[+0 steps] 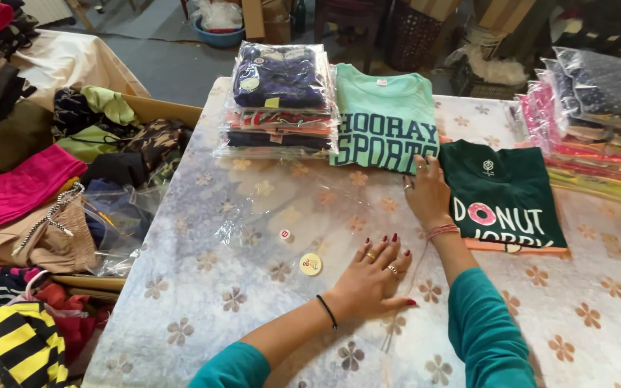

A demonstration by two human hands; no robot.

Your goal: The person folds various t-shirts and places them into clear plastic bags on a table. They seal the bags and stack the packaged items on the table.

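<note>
A clear plastic bag (267,215) with 2 round stickers lies flat and glossy on the flowered tablecloth (583,323) at frame centre. The left hand (371,276) presses its lower right edge, palm down, fingers spread wide. The right hand (427,192), fingers loosely extended and holding nothing, rests just right of the bag, touching a dark green folded T-shirt (504,197).

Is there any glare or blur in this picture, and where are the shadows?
Head view: soft, even light; glare only on the clear plastic bag and the bagged stack; faint shadows under the left hand and right hand; no motion blur, edges slightly bent.
</note>
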